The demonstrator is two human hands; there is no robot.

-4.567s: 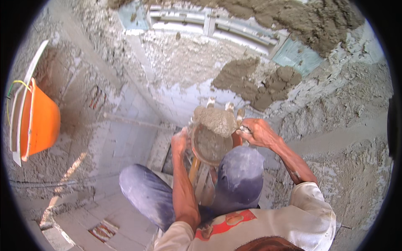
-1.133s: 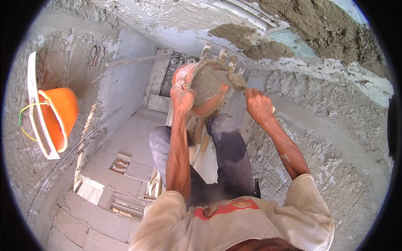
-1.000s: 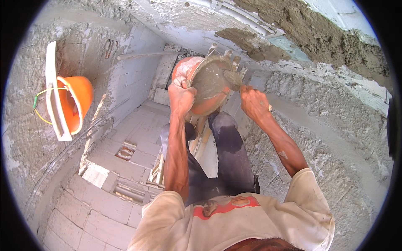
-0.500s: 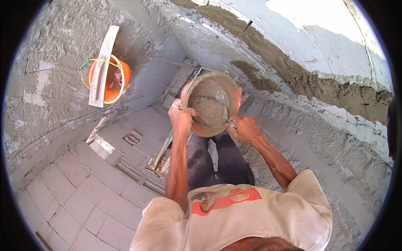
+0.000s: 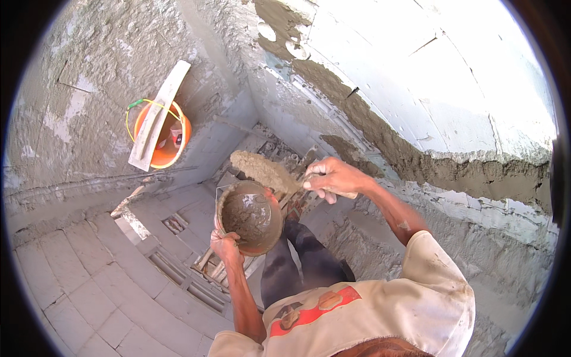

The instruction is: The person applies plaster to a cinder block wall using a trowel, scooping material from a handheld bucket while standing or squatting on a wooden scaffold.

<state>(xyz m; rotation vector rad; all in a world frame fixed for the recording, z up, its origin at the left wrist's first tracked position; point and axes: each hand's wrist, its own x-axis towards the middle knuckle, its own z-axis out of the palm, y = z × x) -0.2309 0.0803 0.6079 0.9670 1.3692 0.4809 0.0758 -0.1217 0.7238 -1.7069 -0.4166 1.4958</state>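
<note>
My left hand (image 5: 226,245) grips the near-left rim of a bucket (image 5: 272,229), which tilts so its opening faces me. Wet grey mortar (image 5: 241,217) coats the inside and lies at the bottom. Closed around a handle, my right hand (image 5: 334,177) holds a trowel (image 5: 291,184) just beyond the bucket's far right side. A long heap of mortar (image 5: 259,167) covers most of the trowel's blade. The blade points left, above the bucket's far rim.
At the far left stands an orange bucket (image 5: 185,134) with a pale flat board (image 5: 159,116) across its top. A wall (image 5: 452,89) with a band of fresh mortar (image 5: 404,134) rises on the right. Below are grey blocks (image 5: 95,262) and a gap with boards (image 5: 211,265).
My right hand has lifted the trowel out of the bucket, loaded with mortar. The bucket has moved left and nearer, held by my left hand alone. The view has shifted slightly.
</note>
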